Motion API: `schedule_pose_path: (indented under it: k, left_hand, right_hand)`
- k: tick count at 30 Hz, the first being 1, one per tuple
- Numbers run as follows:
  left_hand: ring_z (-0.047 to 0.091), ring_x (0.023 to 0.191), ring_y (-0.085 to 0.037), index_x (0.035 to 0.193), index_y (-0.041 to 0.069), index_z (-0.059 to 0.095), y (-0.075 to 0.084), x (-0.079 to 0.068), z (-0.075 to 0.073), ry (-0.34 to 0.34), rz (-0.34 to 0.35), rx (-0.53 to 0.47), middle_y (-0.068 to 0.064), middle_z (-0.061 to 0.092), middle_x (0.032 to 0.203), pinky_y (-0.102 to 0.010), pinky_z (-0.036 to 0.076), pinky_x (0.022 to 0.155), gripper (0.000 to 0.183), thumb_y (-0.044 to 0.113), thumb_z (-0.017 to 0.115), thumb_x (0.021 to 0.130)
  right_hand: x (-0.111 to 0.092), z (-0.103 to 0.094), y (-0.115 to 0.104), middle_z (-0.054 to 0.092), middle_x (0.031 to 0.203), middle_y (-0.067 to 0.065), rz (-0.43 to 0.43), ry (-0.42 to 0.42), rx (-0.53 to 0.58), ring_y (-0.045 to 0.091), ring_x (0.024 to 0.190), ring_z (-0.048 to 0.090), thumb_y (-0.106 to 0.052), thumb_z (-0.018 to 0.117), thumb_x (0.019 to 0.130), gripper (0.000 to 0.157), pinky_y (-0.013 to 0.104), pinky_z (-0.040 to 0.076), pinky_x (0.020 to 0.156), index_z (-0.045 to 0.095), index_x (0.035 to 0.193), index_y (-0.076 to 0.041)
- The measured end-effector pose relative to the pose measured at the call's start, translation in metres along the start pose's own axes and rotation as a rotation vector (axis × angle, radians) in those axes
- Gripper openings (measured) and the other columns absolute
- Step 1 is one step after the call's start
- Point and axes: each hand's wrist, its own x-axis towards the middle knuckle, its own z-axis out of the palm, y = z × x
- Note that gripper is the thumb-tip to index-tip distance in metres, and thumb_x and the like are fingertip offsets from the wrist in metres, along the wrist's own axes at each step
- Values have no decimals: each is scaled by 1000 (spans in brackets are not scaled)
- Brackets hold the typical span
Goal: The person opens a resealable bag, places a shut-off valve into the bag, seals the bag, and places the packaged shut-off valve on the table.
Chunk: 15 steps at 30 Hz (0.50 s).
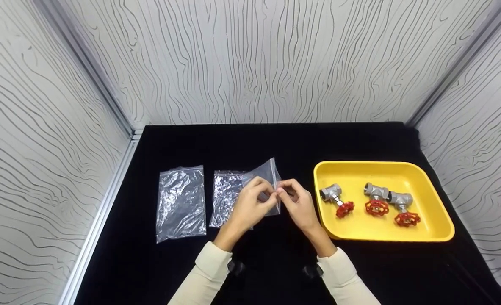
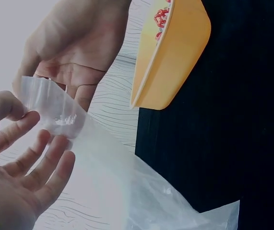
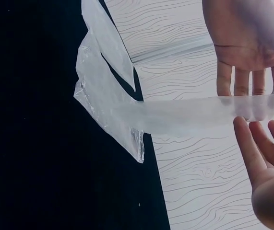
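Note:
A clear zip-lock bag (image 1: 265, 170) is held up between both hands, its zip edge upright in the head view. My left hand (image 1: 250, 205) pinches that edge between thumb and fingers. Facing it, my right hand (image 1: 300, 207) pinches the same edge close by. In the left wrist view the bag (image 2: 110, 167) hangs below the fingers, and the right wrist view shows its film (image 3: 189, 115) stretching away from the fingertips. I cannot tell whether the mouth is parted. A second clear bag (image 1: 225, 195) lies flat behind the left hand, partly covered.
Another clear bag (image 1: 181, 207) lies flat on the black cloth (image 1: 275, 262) at the left. To the right, a yellow tray (image 1: 381, 234) holds three metal valves with red handwheels, one valve (image 1: 331, 192) near its left wall. Patterned white panels (image 1: 242, 63) enclose the table.

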Motion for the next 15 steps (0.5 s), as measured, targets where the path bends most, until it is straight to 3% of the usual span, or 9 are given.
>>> schedule_pose_path:
  k: [10, 15]
  left_hand:
    - [68, 85, -17, 87, 7, 74, 2, -2, 1, -17, -16, 42, -5, 68, 96, -37, 63, 76, 3, 7, 76, 90]
    - [70, 80, -18, 99, 7, 66, 2, -3, 1, -36, -105, 39, -5, 71, 92, -27, 61, 71, 14, 6, 75, 88]
  right_hand:
    - [1, 2, -1, 71, 100, 27, 137, 21, 20, 5, 88, 72, 11, 63, 99, 7, 17, 62, 76, 64, 105, 14]
    - [0, 4, 2, 72, 99, 21, 159, -4, 24, 6, 90, 73, 8, 68, 98, 8, 18, 62, 77, 66, 104, 12]
